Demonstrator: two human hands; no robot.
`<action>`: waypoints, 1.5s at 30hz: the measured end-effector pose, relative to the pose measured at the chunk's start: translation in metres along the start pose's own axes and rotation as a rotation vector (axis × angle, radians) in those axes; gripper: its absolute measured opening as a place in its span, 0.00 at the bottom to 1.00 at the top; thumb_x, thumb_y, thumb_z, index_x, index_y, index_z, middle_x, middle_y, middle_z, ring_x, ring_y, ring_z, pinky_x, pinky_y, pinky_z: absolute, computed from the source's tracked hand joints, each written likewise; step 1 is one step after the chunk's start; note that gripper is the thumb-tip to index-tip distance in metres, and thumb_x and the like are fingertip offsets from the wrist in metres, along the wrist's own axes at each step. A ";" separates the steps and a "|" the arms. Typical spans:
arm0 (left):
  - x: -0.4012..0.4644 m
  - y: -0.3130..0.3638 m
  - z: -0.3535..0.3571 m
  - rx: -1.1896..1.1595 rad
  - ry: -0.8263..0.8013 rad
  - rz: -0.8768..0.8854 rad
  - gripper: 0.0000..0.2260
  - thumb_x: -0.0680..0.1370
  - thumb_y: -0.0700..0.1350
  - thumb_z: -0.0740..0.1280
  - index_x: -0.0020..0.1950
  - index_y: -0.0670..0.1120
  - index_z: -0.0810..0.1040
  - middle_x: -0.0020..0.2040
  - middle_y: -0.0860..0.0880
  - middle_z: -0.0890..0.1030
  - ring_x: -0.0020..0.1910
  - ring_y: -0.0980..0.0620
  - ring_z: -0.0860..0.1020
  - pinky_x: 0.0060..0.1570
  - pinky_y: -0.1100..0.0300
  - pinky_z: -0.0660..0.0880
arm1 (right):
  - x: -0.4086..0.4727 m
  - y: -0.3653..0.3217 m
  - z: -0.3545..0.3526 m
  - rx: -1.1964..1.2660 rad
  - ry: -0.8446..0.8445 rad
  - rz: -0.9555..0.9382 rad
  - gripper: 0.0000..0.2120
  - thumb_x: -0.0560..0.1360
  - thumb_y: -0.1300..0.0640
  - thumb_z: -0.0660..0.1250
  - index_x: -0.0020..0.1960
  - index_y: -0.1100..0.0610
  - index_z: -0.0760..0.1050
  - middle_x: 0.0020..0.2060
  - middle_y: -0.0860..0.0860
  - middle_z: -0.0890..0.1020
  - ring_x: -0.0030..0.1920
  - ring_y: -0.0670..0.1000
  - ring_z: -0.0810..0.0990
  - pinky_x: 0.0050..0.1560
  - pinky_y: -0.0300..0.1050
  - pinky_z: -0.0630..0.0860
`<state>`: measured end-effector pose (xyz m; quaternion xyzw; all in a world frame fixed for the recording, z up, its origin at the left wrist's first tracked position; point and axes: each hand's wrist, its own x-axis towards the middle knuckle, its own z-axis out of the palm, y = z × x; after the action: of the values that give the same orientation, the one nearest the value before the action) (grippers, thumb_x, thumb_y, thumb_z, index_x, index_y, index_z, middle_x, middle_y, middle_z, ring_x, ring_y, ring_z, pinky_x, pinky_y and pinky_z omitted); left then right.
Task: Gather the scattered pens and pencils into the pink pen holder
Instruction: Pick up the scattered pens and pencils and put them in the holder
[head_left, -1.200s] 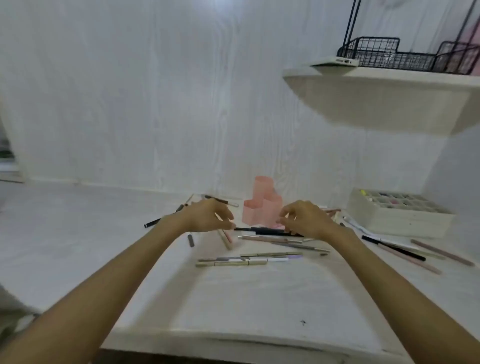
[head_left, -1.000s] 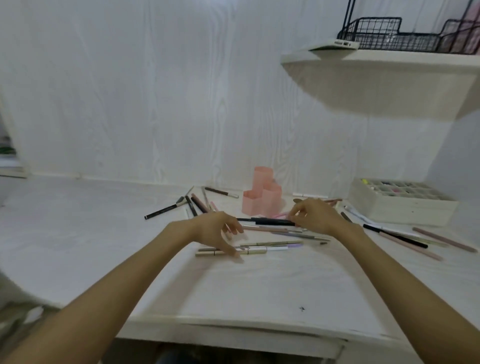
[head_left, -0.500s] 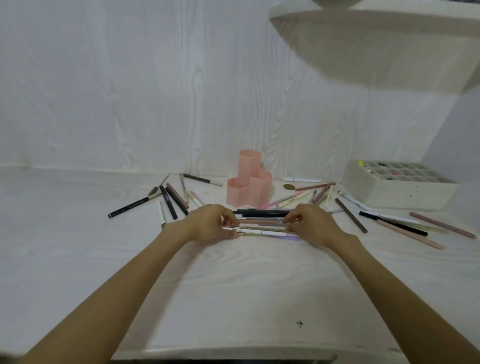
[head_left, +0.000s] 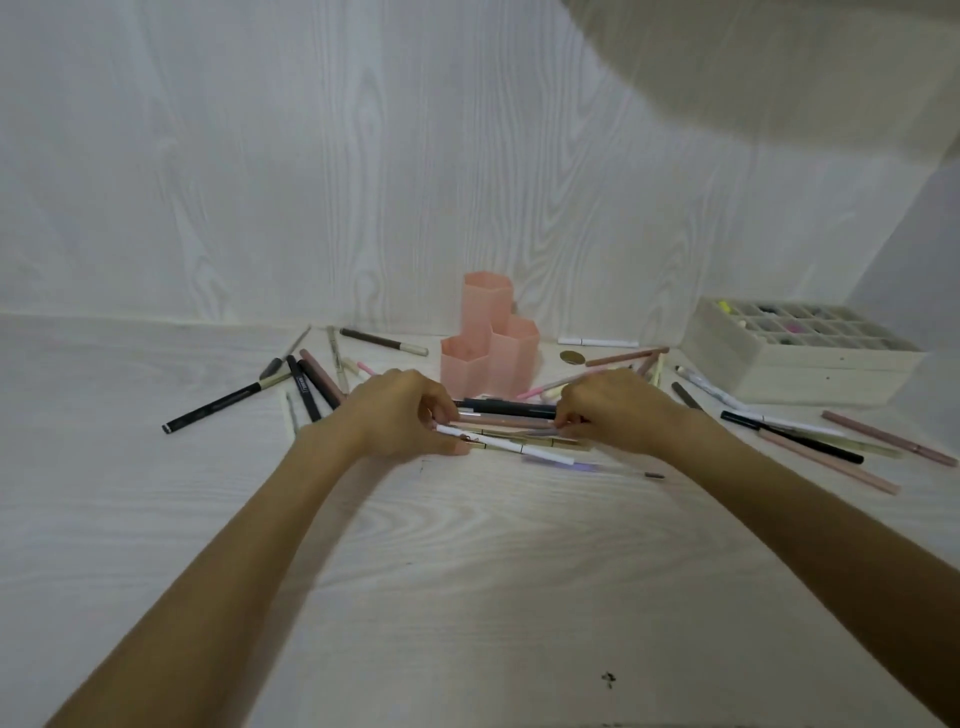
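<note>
Left hand (head_left: 400, 415) and right hand (head_left: 613, 413) each grip one end of a bundle of pens (head_left: 511, 426) low over the worktop (head_left: 467, 571); just behind, the pink holder (head_left: 488, 358) stands upright, contents unseen; a compartmented box (head_left: 800, 358) far right holds small items

Left hand (head_left: 400, 415) and right hand (head_left: 613, 410) pinch a bundle of pens (head_left: 511, 423) before the pink pen holder (head_left: 488, 348).
</note>
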<state>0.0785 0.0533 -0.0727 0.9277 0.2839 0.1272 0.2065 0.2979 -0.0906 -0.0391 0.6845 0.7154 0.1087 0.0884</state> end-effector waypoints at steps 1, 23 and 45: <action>-0.001 -0.001 -0.005 -0.015 -0.049 0.012 0.16 0.64 0.60 0.76 0.48 0.58 0.82 0.41 0.61 0.81 0.41 0.63 0.79 0.44 0.63 0.77 | 0.000 0.003 -0.003 0.013 -0.012 -0.002 0.08 0.76 0.53 0.64 0.45 0.53 0.81 0.40 0.48 0.82 0.39 0.49 0.77 0.32 0.39 0.62; -0.001 -0.001 -0.020 0.218 -0.116 -0.014 0.07 0.72 0.54 0.72 0.48 0.59 0.84 0.39 0.60 0.78 0.38 0.62 0.73 0.33 0.65 0.65 | 0.010 -0.028 -0.031 1.667 0.575 0.517 0.19 0.76 0.60 0.65 0.61 0.42 0.68 0.38 0.48 0.83 0.39 0.45 0.83 0.40 0.34 0.79; 0.029 -0.016 -0.056 -0.157 -0.447 -0.071 0.02 0.70 0.50 0.75 0.42 0.55 0.85 0.40 0.59 0.85 0.41 0.63 0.79 0.49 0.65 0.75 | 0.123 0.001 -0.052 1.066 0.764 0.569 0.18 0.75 0.58 0.67 0.64 0.56 0.68 0.45 0.53 0.82 0.43 0.48 0.80 0.44 0.40 0.76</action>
<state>0.0749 0.0994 -0.0272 0.9033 0.2530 -0.0669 0.3399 0.2787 0.0300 0.0140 0.7088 0.4458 -0.0046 -0.5467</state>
